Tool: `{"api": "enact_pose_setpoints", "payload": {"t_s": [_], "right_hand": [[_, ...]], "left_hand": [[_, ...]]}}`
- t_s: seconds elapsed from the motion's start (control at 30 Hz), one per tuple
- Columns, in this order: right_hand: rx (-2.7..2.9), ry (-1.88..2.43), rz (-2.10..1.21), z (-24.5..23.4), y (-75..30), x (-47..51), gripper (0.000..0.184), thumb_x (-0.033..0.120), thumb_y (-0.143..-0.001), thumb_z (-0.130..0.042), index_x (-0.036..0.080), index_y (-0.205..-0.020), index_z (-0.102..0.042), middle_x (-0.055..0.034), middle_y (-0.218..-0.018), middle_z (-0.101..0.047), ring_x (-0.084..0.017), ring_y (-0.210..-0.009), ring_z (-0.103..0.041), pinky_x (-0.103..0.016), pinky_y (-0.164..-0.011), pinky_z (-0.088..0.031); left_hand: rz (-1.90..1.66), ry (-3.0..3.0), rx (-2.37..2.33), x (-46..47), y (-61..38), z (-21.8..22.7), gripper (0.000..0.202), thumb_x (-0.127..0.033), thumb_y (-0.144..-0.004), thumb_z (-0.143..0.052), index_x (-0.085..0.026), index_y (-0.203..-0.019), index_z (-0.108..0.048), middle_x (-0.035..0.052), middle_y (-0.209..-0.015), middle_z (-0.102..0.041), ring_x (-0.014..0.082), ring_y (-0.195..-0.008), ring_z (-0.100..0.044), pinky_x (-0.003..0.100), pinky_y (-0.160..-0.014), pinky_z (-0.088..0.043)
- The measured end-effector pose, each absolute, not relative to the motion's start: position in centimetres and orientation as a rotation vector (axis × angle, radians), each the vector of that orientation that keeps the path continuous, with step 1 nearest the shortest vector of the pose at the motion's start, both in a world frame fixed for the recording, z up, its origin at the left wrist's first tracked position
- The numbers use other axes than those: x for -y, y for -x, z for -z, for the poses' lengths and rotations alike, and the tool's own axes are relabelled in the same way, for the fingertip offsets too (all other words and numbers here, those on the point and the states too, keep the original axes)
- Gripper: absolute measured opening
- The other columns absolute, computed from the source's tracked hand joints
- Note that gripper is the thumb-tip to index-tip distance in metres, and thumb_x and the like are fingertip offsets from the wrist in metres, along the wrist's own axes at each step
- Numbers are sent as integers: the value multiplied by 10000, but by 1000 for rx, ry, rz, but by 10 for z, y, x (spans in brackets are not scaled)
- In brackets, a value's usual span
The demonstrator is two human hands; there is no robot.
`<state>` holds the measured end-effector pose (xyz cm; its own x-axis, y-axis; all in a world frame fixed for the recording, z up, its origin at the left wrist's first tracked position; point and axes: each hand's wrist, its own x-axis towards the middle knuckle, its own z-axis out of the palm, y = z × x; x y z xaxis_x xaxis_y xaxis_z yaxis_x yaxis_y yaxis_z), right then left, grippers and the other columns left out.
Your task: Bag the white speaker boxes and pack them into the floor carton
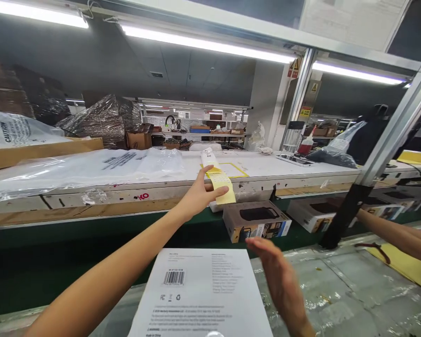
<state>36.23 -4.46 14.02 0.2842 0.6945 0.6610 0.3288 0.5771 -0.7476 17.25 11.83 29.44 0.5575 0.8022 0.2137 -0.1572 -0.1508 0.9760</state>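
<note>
Out ahead, my left hand [205, 189] pinches a strip of labels on yellow backing paper [225, 191] that hangs over the front edge of the shelf. A white product box [203, 285] with a barcode and printed text lies right in front of me. Beside its right edge is my right hand [279, 276], fingers stretched out together and slightly blurred, with nothing visible in it. Whether this hand touches the box I cannot tell. Just beyond the white box, a brown carton with a dark cut-out window [256, 217] sits on the green belt.
More cartons [312, 210] stand along the belt to the right, where another person's arms [400, 229] reach in. A metal post [382, 140] rises there. Plastic bags [133, 161] and a red-filled bottle [306, 144] lie or stand on the white shelf [259, 164].
</note>
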Motion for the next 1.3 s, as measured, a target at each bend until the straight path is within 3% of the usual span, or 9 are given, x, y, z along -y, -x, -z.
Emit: {"api": "enact_pose_setpoints", "payload": {"t_s": [0.1, 0.27, 0.53, 0.8, 0.97, 1.03, 1.1, 1.2, 1.3], "right_hand": [[1284, 1021, -89, -208, -380, 12, 188, 447, -1016, -688, 312, -911, -767, -24, -856, -757, -247, -847, -719, -400, -816, -593], [1643, 1066, 239, -283, -386, -64, 75, 279, -954, -706, 263, -918, -769, -36, -926, -785, -244, -904, -708, -398, -838, -568], [1770, 1053, 438, -271, -388, -91, 97, 226, -997, -677, 236, -974, -770, -81, -1010, -783, -280, -1016, -709, -436, -935, -562], [1932, 1261, 906, -284, -381, -82, 205, 205, -1054, -569, 224, -964, -753, -107, -1027, -796, -282, -960, -690, -422, -860, -511], [1861, 1274, 550, -292, -371, -68, 71, 190, -905, -652, 229, -865, -696, -77, -913, -739, -247, -848, -675, -398, -809, -527], [1807, 1266, 193, -299, -359, -48, 41, 255, -887, -697, 228, -856, -699, -46, -859, -723, -210, -772, -649, -369, -741, -522], [1808, 1270, -240, -308, -342, -20, 143, 363, -898, -735, 223, -870, -718, -19, -804, -707, -181, -714, -624, -334, -662, -500], [1993, 1284, -754, -317, -310, 19, 253, 460, -959, -704, 214, -915, -739, -14, -808, -711, -169, -721, -622, -302, -624, -487], [2267, 1336, -845, -316, -281, 39, 200, 376, -1008, -630, 225, -933, -736, -13, -887, -732, -170, -789, -632, -294, -679, -490]], "left_hand": [[-980, -1487, -572, -126, -179, -288, 941, -208, -853, -871, -285, -1644, -368, 73, -1046, -848, 258, -1017, -798, 433, -998, -602], [-981, -1635, -545, -135, -176, -286, 773, -161, -845, -791, -220, -1561, -507, 23, -873, -820, 217, -857, -770, 315, -834, -571], [-1012, -1721, -557, -138, -184, -284, 640, -112, -857, -685, -207, -1481, -580, 8, -850, -782, 193, -824, -730, 285, -790, -528], [-1008, -1657, -525, -139, -185, -283, 583, -99, -877, -670, -206, -1447, -607, 23, -887, -798, 224, -891, -764, 384, -933, -574], [-932, -1646, -469, -138, -176, -293, 677, -63, -916, -665, -169, -1566, -509, 53, -944, -808, 221, -945, -776, 413, -988, -603], [-899, -1683, -452, -129, -151, -296, 735, -188, -956, -738, -216, -1631, -450, 67, -1005, -819, 249, -1033, -784, 444, -1041, -596], [-894, -1738, -437, -109, -112, -292, 700, -381, -982, -773, -269, -1616, -496, 98, -1167, -817, 289, -1190, -762, 475, -1121, -557], [-864, -1811, -363, -68, -45, -265, 737, -646, -892, -813, -312, -1522, -628, 116, -1597, -618, 366, -1520, -547, 504, -1254, -451], [-803, -1864, -369, -33, -2, -220, 1084, -699, -603, -990, -358, -1559, -610, 96, -1806, -324, 456, -1668, -275, 585, -1322, -336]]}}
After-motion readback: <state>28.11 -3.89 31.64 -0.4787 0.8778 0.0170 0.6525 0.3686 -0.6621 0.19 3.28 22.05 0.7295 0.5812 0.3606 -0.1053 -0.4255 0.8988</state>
